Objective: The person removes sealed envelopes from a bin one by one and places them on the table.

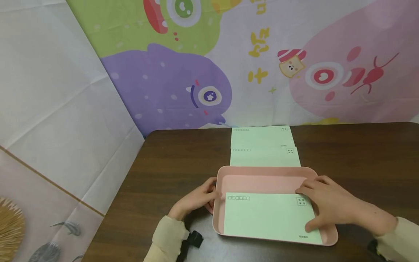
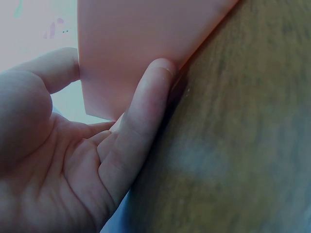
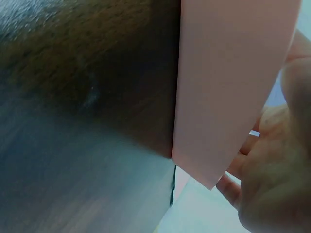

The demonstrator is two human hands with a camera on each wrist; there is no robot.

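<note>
A pink tray (image 1: pixel 258 182) stands near the front of the dark table. In it lies a pale green envelope (image 1: pixel 262 218), printed with a row of small boxes and a stamp square. My left hand (image 1: pixel 199 198) grips the tray's left side. In the left wrist view, the left hand (image 2: pixel 73 145) has its thumb at the rim and a finger along the outer wall. My right hand (image 1: pixel 330 203) reaches over the right rim. Its thumb rests on the envelope near the right edge, and its fingertips are at the top edge. Those fingertips are hidden in the right wrist view.
Two more pale green envelopes, a far one (image 1: pixel 262 137) and a nearer one (image 1: pixel 263 156), lie in a column behind the tray. The brown table (image 1: pixel 176 160) meets a cartoon-printed cloth (image 1: pixel 183 83) at its back edge. A white cloth (image 1: pixel 65 91) hangs at the left.
</note>
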